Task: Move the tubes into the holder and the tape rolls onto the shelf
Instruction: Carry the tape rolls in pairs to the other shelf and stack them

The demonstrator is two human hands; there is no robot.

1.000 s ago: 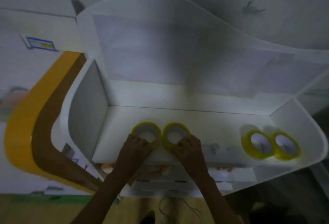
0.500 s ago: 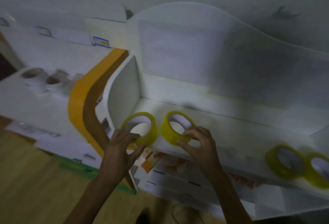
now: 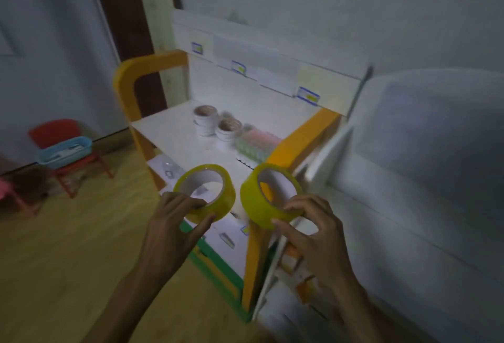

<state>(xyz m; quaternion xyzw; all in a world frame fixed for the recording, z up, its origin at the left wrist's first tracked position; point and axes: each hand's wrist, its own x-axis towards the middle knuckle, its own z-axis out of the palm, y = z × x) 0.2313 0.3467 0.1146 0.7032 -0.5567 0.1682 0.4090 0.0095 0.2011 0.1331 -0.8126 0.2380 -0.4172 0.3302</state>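
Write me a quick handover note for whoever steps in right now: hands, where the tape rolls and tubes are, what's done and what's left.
Left hand: holds one yellow tape roll in its grip, in the air.
Right hand: holds the other yellow roll, also in the air.
Both rolls hover in front of the orange-framed shelf, neither set down yet.
On that shelf: two stacks of white tape rolls and a blurred pastel cluster, possibly the tubes; no holder can be made out.
Done: both yellow rolls picked up.
Left: put both rolls on the shelf, then handle the tubes.
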